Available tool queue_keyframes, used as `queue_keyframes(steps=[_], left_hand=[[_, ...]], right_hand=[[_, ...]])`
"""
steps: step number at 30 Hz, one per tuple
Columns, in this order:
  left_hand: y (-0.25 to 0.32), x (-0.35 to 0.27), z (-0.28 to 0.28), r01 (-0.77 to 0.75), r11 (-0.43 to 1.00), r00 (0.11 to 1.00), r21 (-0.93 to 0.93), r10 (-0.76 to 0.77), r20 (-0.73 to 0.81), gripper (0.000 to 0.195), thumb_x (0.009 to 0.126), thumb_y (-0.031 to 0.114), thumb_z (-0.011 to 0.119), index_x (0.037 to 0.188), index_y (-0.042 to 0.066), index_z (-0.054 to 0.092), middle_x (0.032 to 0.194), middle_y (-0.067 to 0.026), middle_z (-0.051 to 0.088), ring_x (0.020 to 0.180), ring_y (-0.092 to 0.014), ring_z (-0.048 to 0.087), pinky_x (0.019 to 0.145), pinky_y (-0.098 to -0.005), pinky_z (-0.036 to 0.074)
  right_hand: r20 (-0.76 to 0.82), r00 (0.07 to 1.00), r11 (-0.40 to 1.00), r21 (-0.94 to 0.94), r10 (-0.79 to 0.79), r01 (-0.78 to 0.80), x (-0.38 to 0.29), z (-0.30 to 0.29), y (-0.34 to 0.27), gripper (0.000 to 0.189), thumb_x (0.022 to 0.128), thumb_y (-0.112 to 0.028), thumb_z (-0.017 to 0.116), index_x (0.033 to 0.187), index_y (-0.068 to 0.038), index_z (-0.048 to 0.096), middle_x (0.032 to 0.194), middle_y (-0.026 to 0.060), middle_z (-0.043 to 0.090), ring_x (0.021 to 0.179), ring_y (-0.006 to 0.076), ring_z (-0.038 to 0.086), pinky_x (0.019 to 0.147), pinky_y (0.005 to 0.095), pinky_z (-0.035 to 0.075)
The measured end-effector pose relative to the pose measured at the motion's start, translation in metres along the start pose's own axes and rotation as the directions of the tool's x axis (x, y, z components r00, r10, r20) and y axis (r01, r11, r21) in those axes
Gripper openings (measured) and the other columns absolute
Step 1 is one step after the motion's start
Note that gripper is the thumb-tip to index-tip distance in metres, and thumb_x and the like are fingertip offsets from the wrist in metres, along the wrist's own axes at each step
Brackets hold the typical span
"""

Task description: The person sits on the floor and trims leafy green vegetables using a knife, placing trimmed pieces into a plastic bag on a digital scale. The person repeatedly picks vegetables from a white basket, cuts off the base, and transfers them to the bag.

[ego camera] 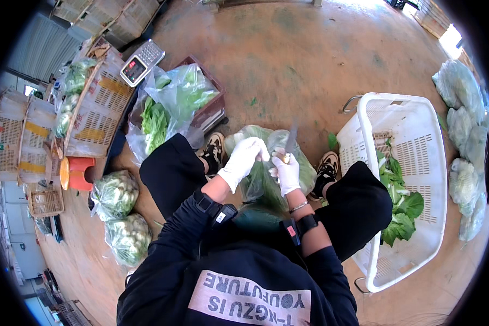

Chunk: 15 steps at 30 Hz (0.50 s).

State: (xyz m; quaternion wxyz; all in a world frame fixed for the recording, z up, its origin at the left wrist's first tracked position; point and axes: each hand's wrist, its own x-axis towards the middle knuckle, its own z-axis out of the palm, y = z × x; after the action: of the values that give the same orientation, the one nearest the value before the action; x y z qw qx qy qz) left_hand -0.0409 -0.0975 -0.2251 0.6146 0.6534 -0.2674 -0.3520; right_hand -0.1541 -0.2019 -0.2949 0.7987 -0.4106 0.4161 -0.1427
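Between my knees, clear plastic bags of pale green leafy vegetables rest low before me. My right hand, in a white glove, grips a knife by its handle, with the blade pointing away from me. My left hand, also gloved in white, is raised over the left part of the bags, its fingers curled near the thumb. Whether a small thing is pinched in it cannot be told. The two hands are apart, and both partly hide the bags.
At right stands a white plastic basket with leafy greens. Left ahead, a maroon crate holds bagged lettuce beside a scale display. Filled bags and a red-orange stool stand left; more bags lie far right.
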Motion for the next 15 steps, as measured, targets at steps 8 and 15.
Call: queue_keyframes(steps=[8,15], left_hand=[[-0.003,-0.007,-0.009,0.133,0.96,0.98,-0.248,-0.164,-0.109,0.019,0.092,0.01,0.045,0.089,0.003,0.062,0.09,-0.0082,0.066,0.085,-0.015,0.061,0.077,-0.0275,0.047],[-0.056,0.009,-0.063,0.119,0.599,0.99,0.792,-0.015,-0.137,0.064,0.067,0.012,0.067,0.129,0.004,0.05,0.129,-0.0233,0.051,0.122,-0.036,0.047,0.105,-0.0377,0.037]], right_hand=[[0.154,0.933,0.779,-0.515,-0.327,0.358,-0.011,-0.013,0.032,0.032,0.078,-0.003,0.067,0.11,-0.002,0.059,0.09,0.0042,0.066,0.056,0.0107,0.058,0.046,0.0236,0.047],[-0.129,0.971,0.967,-0.186,-0.202,0.176,0.013,-0.021,0.039,0.011,0.082,0.001,0.063,0.093,-0.003,0.062,0.078,0.0015,0.062,0.054,0.0084,0.056,0.047,0.0236,0.049]])
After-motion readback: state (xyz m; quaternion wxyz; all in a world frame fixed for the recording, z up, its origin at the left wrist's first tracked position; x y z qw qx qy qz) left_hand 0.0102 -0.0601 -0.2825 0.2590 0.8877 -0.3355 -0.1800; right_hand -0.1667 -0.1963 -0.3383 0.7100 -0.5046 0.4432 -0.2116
